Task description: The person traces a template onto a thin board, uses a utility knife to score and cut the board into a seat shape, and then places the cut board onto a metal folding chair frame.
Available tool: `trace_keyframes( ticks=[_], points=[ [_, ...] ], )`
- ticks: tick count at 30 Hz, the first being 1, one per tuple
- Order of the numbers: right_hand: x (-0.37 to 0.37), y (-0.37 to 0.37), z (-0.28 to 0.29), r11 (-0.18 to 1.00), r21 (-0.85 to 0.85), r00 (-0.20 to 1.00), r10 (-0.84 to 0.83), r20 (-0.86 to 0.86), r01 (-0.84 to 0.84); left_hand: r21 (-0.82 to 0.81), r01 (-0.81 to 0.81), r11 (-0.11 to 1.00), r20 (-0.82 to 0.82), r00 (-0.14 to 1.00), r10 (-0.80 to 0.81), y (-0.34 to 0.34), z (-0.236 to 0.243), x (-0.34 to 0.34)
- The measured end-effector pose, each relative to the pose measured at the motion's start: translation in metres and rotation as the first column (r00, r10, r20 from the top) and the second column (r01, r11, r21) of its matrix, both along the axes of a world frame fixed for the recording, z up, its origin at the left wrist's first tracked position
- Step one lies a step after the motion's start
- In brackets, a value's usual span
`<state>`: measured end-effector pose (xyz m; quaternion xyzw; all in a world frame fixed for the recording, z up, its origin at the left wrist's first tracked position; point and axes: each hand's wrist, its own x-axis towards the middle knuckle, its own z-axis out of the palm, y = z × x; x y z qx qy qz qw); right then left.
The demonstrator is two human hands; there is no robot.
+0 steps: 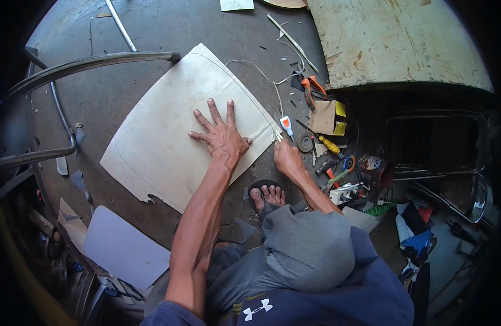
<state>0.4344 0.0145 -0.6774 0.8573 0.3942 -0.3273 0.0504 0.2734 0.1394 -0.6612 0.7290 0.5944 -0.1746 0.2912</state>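
Observation:
A large cream-coloured sheet (158, 119), with a curved line drawn near its edges, lies tilted on the floor. My left hand (222, 136) presses flat on its middle, fingers spread. At the sheet's right corner, my right hand (288, 157) is closed, and pale slivers of the sheet stick up beside its fingers. What it grips is hidden by the fingers. Just beyond that hand lies a small white-and-orange plastic piece (286, 125) with a thin cord (276, 87) near it. The sheet's lower left edge has a small ragged notch.
To the right are orange-handled pliers (314, 89), a cardboard box (323, 117), a yellow-handled screwdriver (329, 144), a round disc (305, 141) and a white power strip (344, 193). A metal chair frame (93, 65) reaches the sheet's far corner. A worn board (397, 43) stands far right; a greyish panel (125, 247) lies near left.

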Motion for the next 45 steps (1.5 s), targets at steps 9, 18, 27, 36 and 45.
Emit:
trace_keyframes(
  ticks=[9, 18, 27, 36, 45],
  points=[
    [-0.022, -0.001, -0.009, 0.973, -0.039, 0.973, -0.23, -0.032, 0.229, 0.002, 0.029, 1.0, -0.025, 0.999, -0.029, 0.003, 0.003, 0.002],
    [-0.045, -0.004, -0.013, 0.944, 0.01, 0.944, -0.329, -0.007, 0.329, -0.01, 0.059, 0.998, -0.033, 0.998, -0.06, 0.002, 0.003, 0.0],
    [-0.075, -0.013, -0.012, 0.936, -0.089, 0.934, -0.347, -0.084, 0.339, 0.012, 0.041, 0.999, 0.0, 0.999, -0.041, 0.005, 0.0, 0.005],
    [0.025, -0.052, 0.021, 0.946, 0.224, 0.793, 0.054, 0.607, -0.235, -0.002, 0.081, 0.997, 0.031, 0.996, -0.081, -0.007, -0.002, -0.009],
    [0.005, 0.105, -0.025, 0.804, 0.584, 0.991, 0.136, 0.006, -0.114, 0.151, 0.22, 0.964, 0.147, 0.959, -0.242, -0.009, 0.009, -0.038]
  ],
)
